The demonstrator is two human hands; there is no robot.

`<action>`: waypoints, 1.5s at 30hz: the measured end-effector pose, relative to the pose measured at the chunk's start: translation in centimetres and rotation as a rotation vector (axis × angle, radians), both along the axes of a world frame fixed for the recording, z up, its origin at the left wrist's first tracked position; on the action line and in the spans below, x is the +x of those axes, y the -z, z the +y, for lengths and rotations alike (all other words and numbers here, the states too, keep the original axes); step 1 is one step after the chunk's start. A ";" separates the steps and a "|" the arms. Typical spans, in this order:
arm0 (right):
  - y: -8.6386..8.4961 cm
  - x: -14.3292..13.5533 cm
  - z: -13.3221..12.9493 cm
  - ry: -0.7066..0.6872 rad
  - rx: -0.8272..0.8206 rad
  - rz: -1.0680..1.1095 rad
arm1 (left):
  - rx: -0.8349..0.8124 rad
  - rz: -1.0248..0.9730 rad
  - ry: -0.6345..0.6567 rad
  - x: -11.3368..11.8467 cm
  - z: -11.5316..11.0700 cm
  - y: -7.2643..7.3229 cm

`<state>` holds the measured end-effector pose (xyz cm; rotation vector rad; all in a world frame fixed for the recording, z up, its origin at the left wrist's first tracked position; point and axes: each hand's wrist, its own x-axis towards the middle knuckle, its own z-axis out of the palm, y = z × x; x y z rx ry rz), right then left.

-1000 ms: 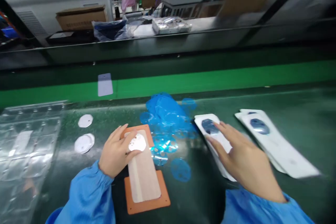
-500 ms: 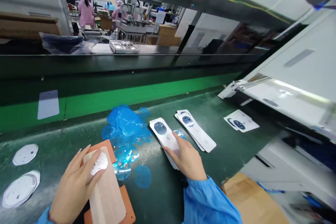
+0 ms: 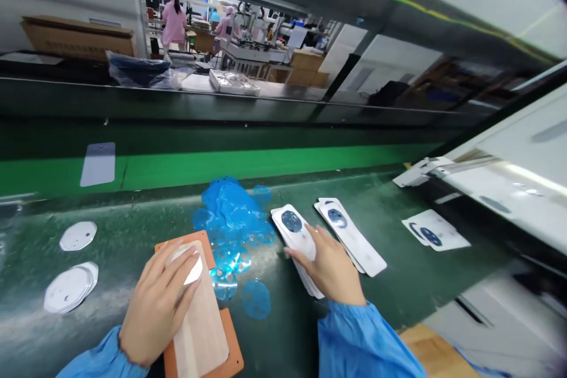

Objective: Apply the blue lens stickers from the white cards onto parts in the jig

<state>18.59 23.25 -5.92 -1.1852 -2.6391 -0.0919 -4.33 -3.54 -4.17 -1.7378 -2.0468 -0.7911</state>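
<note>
My left hand (image 3: 157, 301) rests with bent fingers over a white rounded plate (image 3: 193, 272), partly hidden beneath the fingers. The plate lies at the top of a beige wood-look panel (image 3: 201, 325), which sits on an orange fixture (image 3: 233, 339). My right hand (image 3: 334, 266) grips the side edges of the upper white oblong panel (image 3: 305, 242) in a small stack, thumb on the left and fingers on the right. This panel has a dark blue round patch at its far end. Just to the right lie similar white panels (image 3: 361, 242), overlapping.
A heap of blue round film pieces (image 3: 234, 209) lies between the hands. White octagonal plates (image 3: 68, 289) are stacked at left, with another plate (image 3: 78, 236) behind. More white panels (image 3: 447, 230) lie at right, near a white machine (image 3: 509, 183). A cardboard box (image 3: 438, 351) stands lower right.
The view has shifted, so the bench items appear farther right. My left fingers now lie flatter over the white plate. My right hand stays at the same panel stack.
</note>
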 end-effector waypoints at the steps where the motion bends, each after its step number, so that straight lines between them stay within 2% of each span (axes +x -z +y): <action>1: 0.8 0.2 0.4 0.023 -0.011 -0.025 | 0.002 0.001 0.007 0.0 0.0 0.1; 4: 2.5 0.9 1.2 0.031 -0.029 0.002 | 0.008 0.006 0.027 -0.1 0.1 0.2; 8: 3.1 1.3 1.8 -0.006 -0.066 0.107 | -0.001 0.008 0.030 -0.2 0.1 0.2; 13: 2.4 1.3 1.9 0.072 -0.140 0.133 | -0.025 0.010 0.033 -0.3 -0.1 0.5; 19: 1.2 0.6 0.6 0.158 -0.064 -0.022 | -0.037 -0.013 0.030 -0.3 0.0 0.7; 23: 0.0 1.0 0.1 0.191 0.031 -0.016 | -0.014 -0.038 0.040 -0.3 0.0 0.9; 26: -1.9 0.7 -1.7 0.092 0.193 0.136 | 0.045 -0.112 0.037 0.3 0.1 0.4; 29: -4.1 -1.3 -5.9 -0.172 0.261 0.291 | 0.118 -0.358 0.072 1.8 0.1 -0.7; 31: -4.9 -3.0 -9.2 -0.386 0.201 0.326 | 0.080 -0.665 0.120 3.1 0.3 -1.4; 33: -5.2 -4.5 -11.9 -0.540 0.131 0.348 | -0.004 -1.011 0.146 4.1 0.5 -1.6; 36: -5.0 -6.0 -13.6 -0.611 0.017 0.381 | -0.019 -1.357 0.106 4.6 0.7 -1.3; 39: -5.2 -7.1 -13.1 -0.597 -0.192 0.412 | 0.028 -1.449 0.066 4.3 0.4 -1.1; 45: -5.9 -8.7 -12.7 -0.471 -0.654 0.572 | -0.029 -1.349 0.038 3.9 0.1 -1.8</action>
